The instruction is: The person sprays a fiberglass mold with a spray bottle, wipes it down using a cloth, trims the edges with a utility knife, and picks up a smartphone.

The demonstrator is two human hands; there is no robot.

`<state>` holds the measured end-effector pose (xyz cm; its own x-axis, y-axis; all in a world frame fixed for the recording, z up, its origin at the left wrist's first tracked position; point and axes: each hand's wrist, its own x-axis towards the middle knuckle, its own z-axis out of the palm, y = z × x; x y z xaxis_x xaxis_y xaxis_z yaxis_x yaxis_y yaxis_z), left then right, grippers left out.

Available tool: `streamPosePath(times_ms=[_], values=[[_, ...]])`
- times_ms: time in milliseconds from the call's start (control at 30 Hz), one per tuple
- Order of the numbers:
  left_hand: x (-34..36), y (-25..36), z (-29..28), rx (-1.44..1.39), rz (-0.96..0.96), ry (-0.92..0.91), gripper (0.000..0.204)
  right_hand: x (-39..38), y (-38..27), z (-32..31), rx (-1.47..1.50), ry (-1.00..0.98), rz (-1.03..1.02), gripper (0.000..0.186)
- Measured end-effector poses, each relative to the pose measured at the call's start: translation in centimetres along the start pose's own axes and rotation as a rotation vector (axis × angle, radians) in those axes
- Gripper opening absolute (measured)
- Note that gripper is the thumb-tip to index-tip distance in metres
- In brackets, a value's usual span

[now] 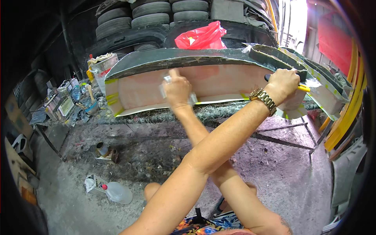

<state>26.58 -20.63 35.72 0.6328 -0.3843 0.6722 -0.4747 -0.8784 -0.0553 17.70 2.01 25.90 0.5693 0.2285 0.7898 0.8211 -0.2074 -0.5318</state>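
Observation:
My forearms cross. My left hand [282, 84], with a gold watch, reaches to the right end of a long mould [223, 78] with a pale pink inner face, its fingers closed on a yellow-and-black tool [303, 87] at the dark edge. My right hand [177, 88], crossed beneath to the left, is closed on a blurred whitish cloth or pad [192, 98] against the pink face. The mould has green tape along its pale lip and rests on a fibre-strewn bench [213, 111].
Behind are stacked tyres [150, 17] and a red plastic bag [199, 37]. Cans and pots [86, 103] crowd the bench's left; more moulds [329, 82] and yellow pieces [344, 121] stand right. On the floor are a plastic jug [119, 192] and a small can [102, 148].

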Motion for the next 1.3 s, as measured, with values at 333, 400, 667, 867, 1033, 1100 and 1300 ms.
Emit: streamPosePath(times_ms=[333,400,667,867,1033,1100,1300], values=[[0.4,0.1,0.5,0.047,0.008,0.044,0.013,-4.3,9.6,-12.0,0.750,-0.136,0.455,0.009],[0.3,0.0,0.6,0.025,0.015,0.056,0.014,-3.0,13.5,-14.0,0.434,0.163,0.328,0.011],[0.1,-0.4,0.7,-0.005,0.043,0.086,0.014,4.1,14.0,-15.1,-0.282,0.217,0.126,0.019],[-0.1,-0.4,1.0,-0.007,0.055,0.111,0.012,2.2,12.9,-11.9,-0.406,0.132,-0.041,0.015],[0.1,-0.2,0.9,0.016,0.039,0.108,0.011,3.0,13.1,-13.0,-0.504,0.133,-0.082,0.016],[0.1,-0.2,0.9,0.011,0.031,0.085,0.012,3.0,11.0,-12.2,-0.534,0.180,0.030,0.016],[-0.2,-0.4,1.5,-0.014,0.018,0.100,0.014,-0.8,8.0,-9.3,-0.110,0.112,-0.297,0.012]])
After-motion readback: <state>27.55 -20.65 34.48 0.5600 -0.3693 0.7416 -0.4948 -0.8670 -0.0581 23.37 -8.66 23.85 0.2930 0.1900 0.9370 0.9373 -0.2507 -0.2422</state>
